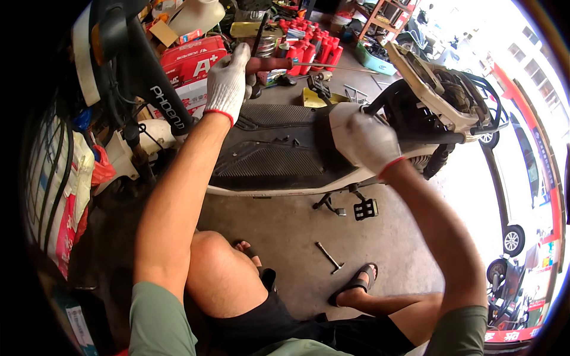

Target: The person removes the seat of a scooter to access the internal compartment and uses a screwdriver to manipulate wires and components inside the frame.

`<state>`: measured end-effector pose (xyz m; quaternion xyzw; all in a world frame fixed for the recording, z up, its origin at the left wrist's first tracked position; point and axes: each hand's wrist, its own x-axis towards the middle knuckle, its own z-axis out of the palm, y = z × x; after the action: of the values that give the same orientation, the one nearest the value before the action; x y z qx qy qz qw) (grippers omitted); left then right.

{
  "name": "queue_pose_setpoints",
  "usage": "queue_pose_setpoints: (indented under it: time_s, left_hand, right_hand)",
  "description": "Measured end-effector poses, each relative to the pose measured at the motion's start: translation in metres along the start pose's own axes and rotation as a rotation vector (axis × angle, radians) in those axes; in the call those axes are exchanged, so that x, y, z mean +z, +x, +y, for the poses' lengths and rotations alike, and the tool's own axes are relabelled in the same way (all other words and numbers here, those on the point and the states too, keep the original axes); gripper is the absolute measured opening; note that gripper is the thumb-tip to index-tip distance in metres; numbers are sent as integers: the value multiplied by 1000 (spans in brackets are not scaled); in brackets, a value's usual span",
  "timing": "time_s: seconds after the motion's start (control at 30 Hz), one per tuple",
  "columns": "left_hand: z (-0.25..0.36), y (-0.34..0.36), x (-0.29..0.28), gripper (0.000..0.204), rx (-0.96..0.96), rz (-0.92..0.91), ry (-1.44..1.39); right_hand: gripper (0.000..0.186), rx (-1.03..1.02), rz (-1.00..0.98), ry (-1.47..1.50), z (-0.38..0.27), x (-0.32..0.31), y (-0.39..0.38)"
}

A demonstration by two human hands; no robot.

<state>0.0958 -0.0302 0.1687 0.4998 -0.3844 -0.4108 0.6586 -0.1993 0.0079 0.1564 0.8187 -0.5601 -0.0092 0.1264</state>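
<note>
My left hand (228,80), in a white glove with a red cuff, grips a red-handled screwdriver (270,64), held out horizontally with its long shank pointing right. My right hand (371,142), also gloved and blurred, is at the pale body panel (341,121) at the rear end of the scooter's black ribbed footboard (273,166); its fingers are too smeared to read. An open, raised rear section (439,89) with a black rail is beside it.
The scooter's front column (148,95) stands left, beside boxes (190,65) and bags. Red bottles (306,56), a teal bin (374,62) and loose tools lie behind. A T-handled wrench (329,258) and a pedal (365,209) are on the floor. A white car (510,184) is outside.
</note>
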Motion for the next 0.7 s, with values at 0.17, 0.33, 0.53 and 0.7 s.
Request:
queue_pose_setpoints:
  time_s: [0.17, 0.33, 0.53, 0.7]
  left_hand:
    - [-3, -12, 21, 46, 81, -69, 60]
    - [-12, -16, 43, 46, 241, -122, 135]
    - [-2, -29, 85, 40, 198, -184, -17]
    - [-16, -25, 85, 35, 219, -197, 43]
  right_hand:
    - [24, 7, 27, 174, -51, 59, 18]
    - [28, 61, 41, 224, -62, 79, 30]
    - [33, 222, 545, 1030, 3, 104, 46]
    - [19, 487, 369, 2436, 21, 21, 40]
